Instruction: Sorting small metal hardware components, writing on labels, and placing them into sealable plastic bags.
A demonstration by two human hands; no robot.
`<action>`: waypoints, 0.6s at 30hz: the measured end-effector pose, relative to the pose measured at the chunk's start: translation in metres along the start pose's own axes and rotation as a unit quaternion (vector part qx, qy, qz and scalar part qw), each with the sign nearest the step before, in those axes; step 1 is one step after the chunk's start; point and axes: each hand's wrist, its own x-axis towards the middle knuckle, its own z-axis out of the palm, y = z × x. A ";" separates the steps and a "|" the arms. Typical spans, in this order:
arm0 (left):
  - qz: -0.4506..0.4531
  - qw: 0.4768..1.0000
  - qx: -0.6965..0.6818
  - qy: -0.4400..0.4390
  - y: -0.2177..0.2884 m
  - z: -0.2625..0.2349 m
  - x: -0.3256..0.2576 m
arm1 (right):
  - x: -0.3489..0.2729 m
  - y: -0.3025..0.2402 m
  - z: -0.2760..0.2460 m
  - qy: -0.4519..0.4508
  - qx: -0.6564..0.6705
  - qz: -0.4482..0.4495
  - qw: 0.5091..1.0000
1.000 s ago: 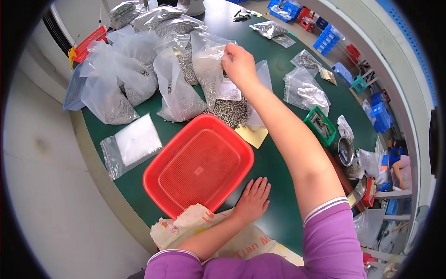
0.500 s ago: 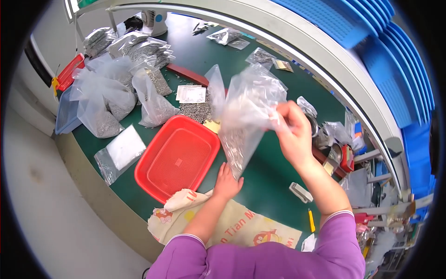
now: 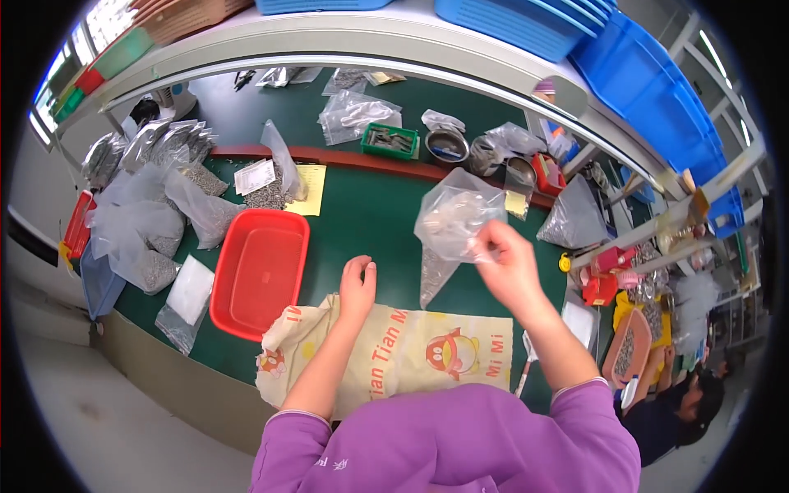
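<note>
Green table (image 3: 362, 222) below: right hand (image 3: 508, 267) pinches a limp clear bag (image 3: 450, 223) at its slippery top edge; left hand (image 3: 357, 287) rests flat, fingers together, on a printed sack (image 3: 411, 349).

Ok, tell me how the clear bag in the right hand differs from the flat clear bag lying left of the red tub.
The clear bag in the right hand is held up off the table, puffed out, with small grey parts sagging into its lower corner. The flat clear bag lies on the green table beside the red tub, pressed flat, untouched, and showing mostly white inside. Both are transparent plastic.
</note>
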 end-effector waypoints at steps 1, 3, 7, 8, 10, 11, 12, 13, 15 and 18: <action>0.011 1.000 0.003 -0.025 -0.009 0.010 -0.010 | -0.011 0.012 0.014 0.006 -0.016 -0.023 1.000; -0.142 0.959 -0.231 -0.090 0.030 0.022 -0.030 | -0.031 0.035 0.043 -0.004 -0.018 0.016 1.000; -0.187 0.962 -0.158 -0.123 0.068 0.039 -0.039 | -0.080 0.089 0.083 -0.057 -0.009 0.041 0.997; -0.137 0.984 -0.061 -0.101 0.042 0.048 -0.034 | -0.087 0.080 0.084 -0.069 0.024 0.013 0.997; -0.058 0.996 0.023 -0.062 0.012 0.052 -0.024 | -0.098 0.061 0.067 -0.133 0.005 0.010 0.991; -0.014 0.998 0.041 -0.048 0.012 0.052 -0.019 | -0.098 0.058 0.057 -0.140 -0.023 0.031 0.989; -0.012 0.998 0.045 -0.051 0.011 0.050 -0.013 | -0.095 0.058 0.049 -0.148 -0.051 0.051 0.986; -0.013 0.995 0.041 -0.085 0.012 0.048 -0.007 | -0.091 0.071 0.048 -0.084 -0.055 -0.004 0.995; 0.020 0.991 0.064 -0.117 0.012 0.045 0.001 | -0.061 0.072 0.032 0.007 -0.109 -0.087 0.990; 0.053 0.982 0.112 -0.145 0.034 0.056 -0.004 | -0.019 0.077 0.042 -0.095 -0.125 -0.158 0.975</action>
